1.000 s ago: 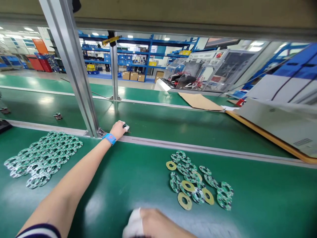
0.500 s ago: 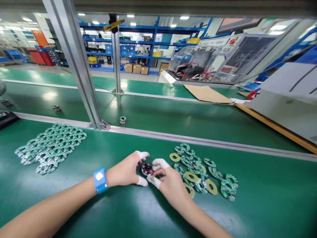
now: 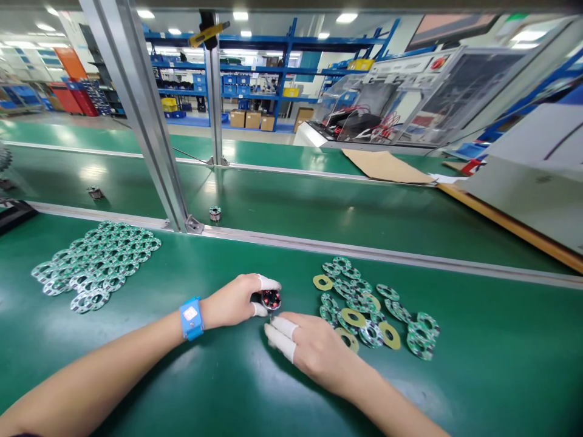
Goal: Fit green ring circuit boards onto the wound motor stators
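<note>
A small round motor part [image 3: 271, 298], dark with reddish coils, is held between the thumb and fingers of my left hand [image 3: 239, 300]. White covers sit on the fingertips, and a blue band [image 3: 192, 318] is round the wrist. Just below and right of the part is my right hand [image 3: 310, 349], its white-covered fingers close together near the part's lower edge; what they hold, if anything, is hidden. Right of it lie loose green ring boards [image 3: 371, 334] and yellow rings [image 3: 353, 317]. More green ring boards [image 3: 116, 255] are laid in overlapping rows on the left.
Beyond a metal rail [image 3: 291, 243], a coil part [image 3: 215, 213] and another [image 3: 95, 193] lie on the green belt [image 3: 364, 218]. A slanted metal post [image 3: 146, 121] rises left of centre. Cardboard [image 3: 387, 167] and a white box [image 3: 537, 176] are at the right.
My right hand has moved down from the round part's right side, its fingers now lower. The part appears tilted in my left hand. Both coil parts on the belt have shifted left.
</note>
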A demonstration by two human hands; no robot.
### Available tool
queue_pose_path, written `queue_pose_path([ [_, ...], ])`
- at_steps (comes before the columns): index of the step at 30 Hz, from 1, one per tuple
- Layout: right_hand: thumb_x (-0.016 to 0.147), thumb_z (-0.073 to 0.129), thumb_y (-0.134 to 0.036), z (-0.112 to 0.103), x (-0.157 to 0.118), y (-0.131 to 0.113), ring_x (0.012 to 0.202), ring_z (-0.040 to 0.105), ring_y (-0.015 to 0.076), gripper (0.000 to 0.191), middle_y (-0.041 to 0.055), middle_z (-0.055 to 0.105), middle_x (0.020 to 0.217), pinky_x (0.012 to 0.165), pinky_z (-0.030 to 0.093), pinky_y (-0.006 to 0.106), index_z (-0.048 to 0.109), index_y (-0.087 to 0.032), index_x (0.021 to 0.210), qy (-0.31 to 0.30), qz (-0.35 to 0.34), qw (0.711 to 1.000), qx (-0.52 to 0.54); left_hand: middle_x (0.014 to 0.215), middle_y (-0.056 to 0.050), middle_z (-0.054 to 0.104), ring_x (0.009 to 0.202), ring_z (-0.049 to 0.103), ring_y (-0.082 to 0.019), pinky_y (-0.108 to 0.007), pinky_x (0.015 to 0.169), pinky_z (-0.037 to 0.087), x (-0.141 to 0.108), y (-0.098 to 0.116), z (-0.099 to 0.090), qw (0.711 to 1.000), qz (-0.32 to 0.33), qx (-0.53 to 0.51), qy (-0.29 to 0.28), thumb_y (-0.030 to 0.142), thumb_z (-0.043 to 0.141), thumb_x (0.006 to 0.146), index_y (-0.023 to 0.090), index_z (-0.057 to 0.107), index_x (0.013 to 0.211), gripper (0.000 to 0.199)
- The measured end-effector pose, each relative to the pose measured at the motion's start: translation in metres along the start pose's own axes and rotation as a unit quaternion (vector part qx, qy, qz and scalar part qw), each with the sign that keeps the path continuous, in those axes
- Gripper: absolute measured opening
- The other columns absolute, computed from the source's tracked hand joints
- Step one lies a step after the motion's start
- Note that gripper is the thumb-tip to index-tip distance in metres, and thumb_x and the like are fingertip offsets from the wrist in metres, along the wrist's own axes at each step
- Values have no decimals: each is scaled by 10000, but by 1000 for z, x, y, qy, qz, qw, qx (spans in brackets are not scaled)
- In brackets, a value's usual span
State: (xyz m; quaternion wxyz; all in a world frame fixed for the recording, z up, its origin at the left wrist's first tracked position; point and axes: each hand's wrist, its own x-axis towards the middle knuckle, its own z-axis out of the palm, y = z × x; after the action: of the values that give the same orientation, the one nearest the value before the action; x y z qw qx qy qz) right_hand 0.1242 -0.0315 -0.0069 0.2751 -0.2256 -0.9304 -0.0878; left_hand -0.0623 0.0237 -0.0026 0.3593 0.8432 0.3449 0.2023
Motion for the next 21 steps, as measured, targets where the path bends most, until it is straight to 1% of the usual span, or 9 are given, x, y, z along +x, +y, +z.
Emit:
queue_pose_path([
  [2, 926, 387, -242, -3, -4, 6, 555, 579, 143, 301, 30, 650, 632, 497, 447, 249, 649, -165, 798, 19, 30, 999, 34, 1132, -75, 625, 1017, 583, -188, -298, 905, 456, -1, -3, 0, 1000, 5, -20, -8, 107, 622, 735, 173, 545, 1198, 474],
  [5, 912, 412, -270, -12, -10, 29, 681, 627, 169, 262, 54, 694, 779, 582, 478, 265, 657, -183, 881, 39, 202, 978, -43, 1187, -80, 599, 1063, 568, -185, -309, 943, 445, -2, -6, -1, 998, 18, -45, -27, 96, 580, 750, 166, 484, 1266, 529],
  [7, 860, 498, -284, -18, -11, 46, 771, 621, 245, 218, 103, 685, 844, 609, 477, 328, 676, -159, 842, -39, 325, 932, -156, 1227, -81, 574, 1097, 552, -184, -320, 972, 431, -2, -8, -2, 997, 23, -58, -39, 52, 533, 738, 165, 464, 1282, 560],
  [8, 824, 547, -296, -20, -10, 53, 819, 605, 288, 210, 132, 674, 873, 635, 473, 365, 685, -137, 820, -92, 359, 907, -200, 1247, -80, 559, 1114, 542, -178, -322, 983, 425, -1, -9, -2, 997, 23, -67, -41, 12, 493, 717, 165, 460, 1282, 586],
  [10, 775, 601, -288, -20, -9, 61, 917, 563, 339, 196, 164, 651, 938, 718, 457, 414, 696, -117, 779, -179, 369, 883, -228, 1255, -77, 551, 1121, 538, -165, -320, 988, 427, -1, -10, -3, 996, 17, -80, -23, -55, 413, 651, 161, 478, 1259, 648],
  [13, 776, 573, -204, -17, -6, 62, 934, 556, 295, 136, 114, 654, 939, 764, 440, 381, 701, -166, 751, -220, 350, 896, -164, 1160, -72, 602, 1070, 557, -161, -330, 966, 443, 0, -6, -5, 997, 6, -48, 63, -63, 377, 626, 151, 568, 1129, 578],
  [15, 777, 537, -152, -17, -4, 58, 844, 587, 242, 172, 70, 671, 876, 709, 446, 331, 700, -203, 770, -208, 364, 903, -93, 1068, -74, 626, 1019, 563, -169, -341, 945, 448, 0, 2, -5, 992, 14, -3, 125, -13, 421, 705, 144, 605, 1033, 408],
  [17, 779, 518, -134, -19, 0, 52, 764, 605, 201, 199, 38, 684, 826, 664, 451, 292, 695, -223, 802, -174, 374, 911, 4, 1022, -83, 620, 985, 550, -180, -347, 915, 450, -1, 14, -4, 986, 38, 45, 158, 88, 473, 796, 139, 610, 1008, 258],
  [21, 772, 569, -191, -26, 13, 41, 638, 585, 145, 112, -2, 675, 731, 585, 446, 239, 675, -225, 792, -103, 328, 920, 190, 952, -83, 611, 902, 522, -199, -354, 820, 445, -3, 33, -1, 980, 67, 138, 130, 238, 514, 855, 148, 623, 987, 194],
])
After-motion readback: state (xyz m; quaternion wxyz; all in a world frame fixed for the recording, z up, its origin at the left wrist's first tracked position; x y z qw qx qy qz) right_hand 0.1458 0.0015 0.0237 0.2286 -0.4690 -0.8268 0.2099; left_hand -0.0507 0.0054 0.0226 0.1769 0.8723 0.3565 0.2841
